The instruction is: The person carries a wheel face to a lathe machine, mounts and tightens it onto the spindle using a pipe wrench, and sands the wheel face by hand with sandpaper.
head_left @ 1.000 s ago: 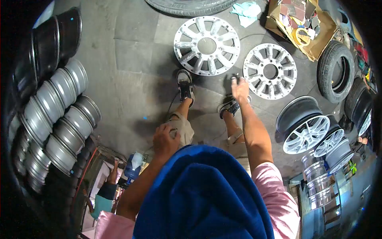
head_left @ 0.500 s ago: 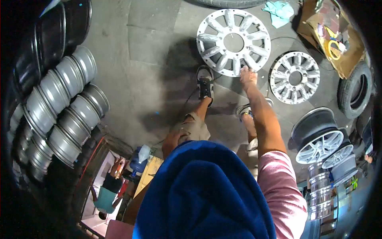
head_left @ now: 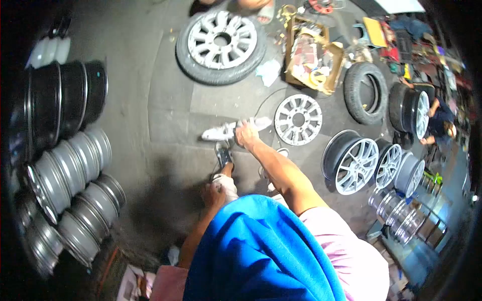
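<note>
Tipped wheel [head_left: 219, 133] from flat to edge-on, so now pinched in right hand [head_left: 246, 134] alone. Cannot tell finger spread of left hand [head_left: 214, 194], near knee [head_left: 228, 185].

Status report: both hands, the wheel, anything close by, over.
Right hand holding wheel, seen nearly edge-on. Left hand at knee. Nearest obstacle: second wheel, flat on floor.

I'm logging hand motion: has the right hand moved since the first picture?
Yes: left. The right hand was right beside the smaller spoked wheel face lying on the floor; it is now farther left of it, gripping the larger wheel face.
</note>
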The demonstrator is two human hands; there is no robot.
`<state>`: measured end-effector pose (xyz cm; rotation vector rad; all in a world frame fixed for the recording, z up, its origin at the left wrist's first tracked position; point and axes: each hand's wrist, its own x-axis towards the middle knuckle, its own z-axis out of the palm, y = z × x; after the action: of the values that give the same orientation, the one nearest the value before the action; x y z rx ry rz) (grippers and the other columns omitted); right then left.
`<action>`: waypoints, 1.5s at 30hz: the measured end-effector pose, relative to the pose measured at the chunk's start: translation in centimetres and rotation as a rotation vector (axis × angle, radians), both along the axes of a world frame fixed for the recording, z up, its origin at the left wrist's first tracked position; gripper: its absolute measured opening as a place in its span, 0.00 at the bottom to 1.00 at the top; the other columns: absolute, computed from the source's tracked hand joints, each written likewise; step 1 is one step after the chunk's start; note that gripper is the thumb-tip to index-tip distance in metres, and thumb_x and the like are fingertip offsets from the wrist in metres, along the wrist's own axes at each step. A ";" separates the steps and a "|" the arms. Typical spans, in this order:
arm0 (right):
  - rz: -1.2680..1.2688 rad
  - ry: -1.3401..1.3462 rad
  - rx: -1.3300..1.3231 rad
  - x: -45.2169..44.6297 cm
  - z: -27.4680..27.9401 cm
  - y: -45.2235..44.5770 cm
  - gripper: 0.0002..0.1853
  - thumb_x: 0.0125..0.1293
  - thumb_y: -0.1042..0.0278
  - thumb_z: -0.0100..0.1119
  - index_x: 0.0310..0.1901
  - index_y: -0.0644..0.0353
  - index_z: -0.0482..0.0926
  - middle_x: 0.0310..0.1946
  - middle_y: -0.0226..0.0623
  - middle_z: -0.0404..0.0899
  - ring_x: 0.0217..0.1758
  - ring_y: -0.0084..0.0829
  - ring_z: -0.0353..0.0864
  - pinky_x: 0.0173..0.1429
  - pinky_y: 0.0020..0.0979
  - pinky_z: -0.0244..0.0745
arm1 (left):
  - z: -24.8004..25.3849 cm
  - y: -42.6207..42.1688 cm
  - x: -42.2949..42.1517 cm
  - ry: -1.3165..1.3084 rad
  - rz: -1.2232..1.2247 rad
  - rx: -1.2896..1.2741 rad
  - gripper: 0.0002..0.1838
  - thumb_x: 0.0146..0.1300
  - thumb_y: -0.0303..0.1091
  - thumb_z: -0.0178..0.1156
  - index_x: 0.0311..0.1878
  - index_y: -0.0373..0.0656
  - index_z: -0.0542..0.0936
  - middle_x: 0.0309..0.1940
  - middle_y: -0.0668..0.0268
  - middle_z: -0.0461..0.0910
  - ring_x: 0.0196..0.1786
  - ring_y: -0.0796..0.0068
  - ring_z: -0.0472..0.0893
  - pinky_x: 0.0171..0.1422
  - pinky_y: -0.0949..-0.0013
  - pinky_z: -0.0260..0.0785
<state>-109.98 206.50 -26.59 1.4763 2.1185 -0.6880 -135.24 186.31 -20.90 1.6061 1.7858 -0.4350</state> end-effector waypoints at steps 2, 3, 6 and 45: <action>-0.059 0.027 0.061 3.1 4.7 -3.7 0.12 0.68 0.59 0.56 0.39 0.49 0.89 0.41 0.33 0.89 0.55 0.36 0.84 0.71 0.54 0.63 | 3.2 1.5 -0.4 -0.060 0.000 -0.045 0.22 0.61 0.47 0.65 0.54 0.44 0.83 0.55 0.52 0.80 0.62 0.44 0.76 0.68 0.40 0.68; -0.108 0.013 0.004 4.2 5.5 -6.2 0.10 0.66 0.60 0.60 0.39 0.47 0.90 0.40 0.31 0.90 0.57 0.35 0.84 0.74 0.53 0.60 | 4.7 2.4 -0.6 -0.095 0.023 -0.117 0.22 0.61 0.47 0.65 0.55 0.45 0.83 0.58 0.52 0.79 0.65 0.44 0.74 0.70 0.39 0.66; -0.147 -0.009 -0.017 6.9 11.0 -15.4 0.09 0.64 0.58 0.61 0.39 0.45 0.90 0.42 0.31 0.89 0.63 0.34 0.81 0.72 0.53 0.62 | 4.1 3.6 -3.8 -0.195 -0.003 -0.203 0.18 0.64 0.44 0.63 0.54 0.50 0.84 0.58 0.52 0.81 0.65 0.43 0.77 0.70 0.45 0.70; -2.835 0.487 -0.017 13.8 24.2 -84.2 0.36 0.72 0.29 0.49 0.53 0.58 0.87 0.52 0.55 0.86 0.59 0.55 0.85 0.61 0.48 0.77 | 13.7 -0.6 53.1 -0.082 -0.509 -0.641 0.16 0.72 0.41 0.56 0.52 0.42 0.85 0.37 0.59 0.89 0.31 0.63 0.87 0.32 0.61 0.78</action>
<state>-96.22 122.27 -2.38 -2.0327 1.0028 0.9239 -82.13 185.67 -7.16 1.5428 0.9978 -1.0378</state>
